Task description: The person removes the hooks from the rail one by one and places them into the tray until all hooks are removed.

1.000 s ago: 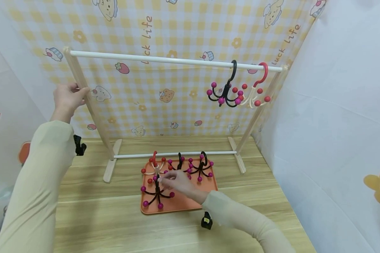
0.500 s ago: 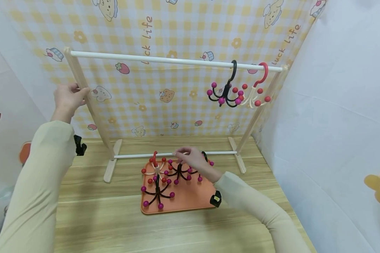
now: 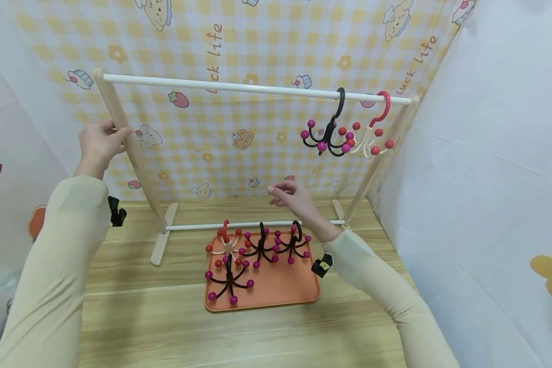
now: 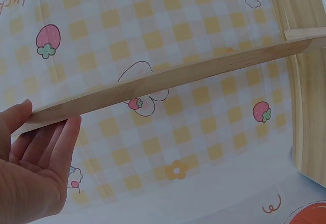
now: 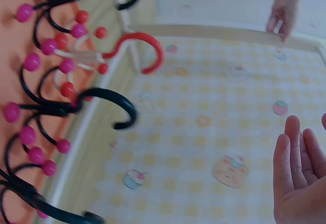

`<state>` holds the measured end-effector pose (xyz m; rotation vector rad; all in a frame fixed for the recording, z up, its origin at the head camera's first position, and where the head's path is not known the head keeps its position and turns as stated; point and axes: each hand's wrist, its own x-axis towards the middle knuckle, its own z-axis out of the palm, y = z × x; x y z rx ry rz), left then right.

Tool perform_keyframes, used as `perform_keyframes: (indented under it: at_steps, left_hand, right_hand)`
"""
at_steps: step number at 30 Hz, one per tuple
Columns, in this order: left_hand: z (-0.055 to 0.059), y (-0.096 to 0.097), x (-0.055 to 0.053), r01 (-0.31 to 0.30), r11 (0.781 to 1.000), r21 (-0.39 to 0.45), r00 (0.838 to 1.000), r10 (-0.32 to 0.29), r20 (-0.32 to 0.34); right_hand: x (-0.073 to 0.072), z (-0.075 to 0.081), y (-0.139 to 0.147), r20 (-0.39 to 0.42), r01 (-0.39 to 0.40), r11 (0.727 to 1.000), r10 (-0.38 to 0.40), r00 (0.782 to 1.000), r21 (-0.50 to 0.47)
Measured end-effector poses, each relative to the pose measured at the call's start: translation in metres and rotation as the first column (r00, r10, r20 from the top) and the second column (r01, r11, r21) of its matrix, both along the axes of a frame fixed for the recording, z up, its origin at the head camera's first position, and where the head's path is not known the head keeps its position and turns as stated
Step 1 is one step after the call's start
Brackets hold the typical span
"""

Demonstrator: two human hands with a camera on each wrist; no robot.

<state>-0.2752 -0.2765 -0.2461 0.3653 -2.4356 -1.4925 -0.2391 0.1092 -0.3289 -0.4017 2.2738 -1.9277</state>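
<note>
My left hand [image 3: 102,144] grips the left wooden post [image 3: 140,163] of a rack, thumb and fingers on either side of it in the left wrist view. My right hand [image 3: 296,200] is in the air above the back of an orange tray [image 3: 280,291], holding nothing; its fingers extend loosely in the right wrist view. On the tray lie three black claw hangers [image 3: 260,248] with magenta balls, and a white claw hanger [image 3: 228,247] with red balls and a red hook. From the top rail [image 3: 211,84] hang another black claw hanger [image 3: 328,132] and a red-hooked white one [image 3: 365,139], side by side.
A white lower bar [image 3: 198,226] runs close behind the tray, between the rack's wooden feet [image 3: 158,250]. Behind the rack hangs a yellow checked cloth [image 3: 202,174]. A white wall [image 3: 460,179] borders the wooden tabletop [image 3: 165,317] on the right.
My right hand has moved from the front left hanger on the tray, past the middle black one, then up and back to the right. The left hand and the hangers have stayed put.
</note>
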Motion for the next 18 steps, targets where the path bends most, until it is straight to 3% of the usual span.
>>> perform_keyframes:
  at_steps: [6,11,18]
  left_hand:
    - [0.0,0.0,0.0,-0.003,1.0,-0.016,1.0,0.004,0.007]
    - [-0.001,0.0,0.0,-0.005,1.0,0.0,1.0,0.005,-0.005]
    - [0.0,0.0,0.0,0.003,1.0,0.0,1.0,-0.004,-0.014]
  right_hand:
    - [-0.009,0.024,0.008,-0.039,0.076,0.997,-0.077,0.996,-0.033]
    - [-0.014,0.044,0.016,-0.103,0.095,0.993,-0.102,0.989,-0.068]
    - [-0.023,0.07,0.029,-0.177,0.162,0.976,-0.186,0.967,-0.144]
